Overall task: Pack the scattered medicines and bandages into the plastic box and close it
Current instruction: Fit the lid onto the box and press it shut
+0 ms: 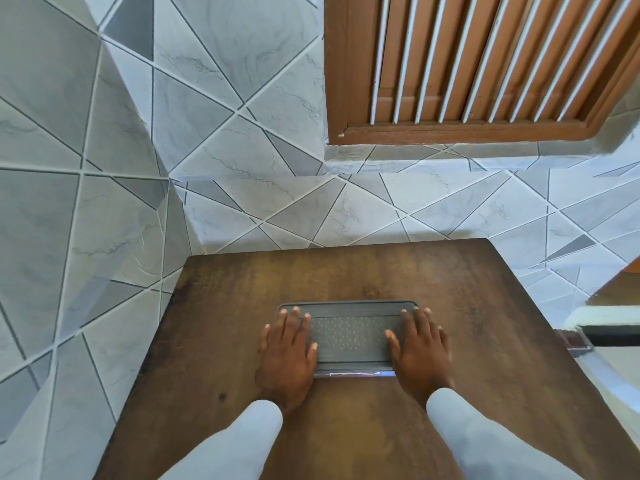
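Wall of grey and white marbled tiles (214, 116) cut by diagonal triangular lines, filling the upper and left parts of the head view and meeting in a corner behind the table. Brown wooden louvred shutter (485, 64) with pale gaps between its slats, set in the wall at upper right above a tiled ledge.

Dark brown wood-grain table (467, 299), seen from above, its far edge against the tiled wall; a small dark spot marks its surface near the left forearm.

Two pale grey-blue long sleeves (242, 445), entering from the bottom edge and covering both forearms to the wrists.

Rectangular plastic box with a dark grey textured lid (349, 327), lying flat near the middle of the table with its long side across the view. The lid sits on top of the box; a clear, glossy strip of the box's near edge shows below it. The contents cannot be seen through the lid.

Left hand (289, 351), palm down with fingers straight and spread, pressing on the left end of the lid; its fingertips reach the far rim. Right hand (420, 348), likewise flat with straight fingers, pressing on the right end of the lid. Neither hand grips anything.

White-and-black object (606, 327) at the right edge beside the table, too cropped to identify.
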Tool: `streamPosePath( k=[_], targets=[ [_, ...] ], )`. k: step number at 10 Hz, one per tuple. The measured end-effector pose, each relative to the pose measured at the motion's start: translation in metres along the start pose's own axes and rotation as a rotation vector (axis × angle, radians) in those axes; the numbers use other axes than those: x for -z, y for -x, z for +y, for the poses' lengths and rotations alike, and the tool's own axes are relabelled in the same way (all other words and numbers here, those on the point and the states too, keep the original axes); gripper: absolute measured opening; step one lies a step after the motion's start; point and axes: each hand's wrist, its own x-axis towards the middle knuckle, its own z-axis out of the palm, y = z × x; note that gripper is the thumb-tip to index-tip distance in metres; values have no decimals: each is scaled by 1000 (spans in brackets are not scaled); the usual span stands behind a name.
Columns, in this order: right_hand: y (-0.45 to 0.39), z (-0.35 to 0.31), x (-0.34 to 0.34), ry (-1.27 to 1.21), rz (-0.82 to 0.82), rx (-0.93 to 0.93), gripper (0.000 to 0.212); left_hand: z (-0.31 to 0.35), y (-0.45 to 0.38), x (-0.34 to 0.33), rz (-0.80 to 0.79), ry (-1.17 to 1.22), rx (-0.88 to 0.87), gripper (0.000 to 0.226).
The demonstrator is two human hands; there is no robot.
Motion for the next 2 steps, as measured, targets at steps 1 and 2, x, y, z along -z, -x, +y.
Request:
streamPosePath(
  k=[1, 2],
  targets=[
    [14, -11, -1, 84, -140, 58, 92, 0, 12, 0, -149, -28, -54, 66],
    [22, -15, 3, 106, -209, 42, 119, 1, 13, 6, -293, 9, -41, 66]
  ],
)
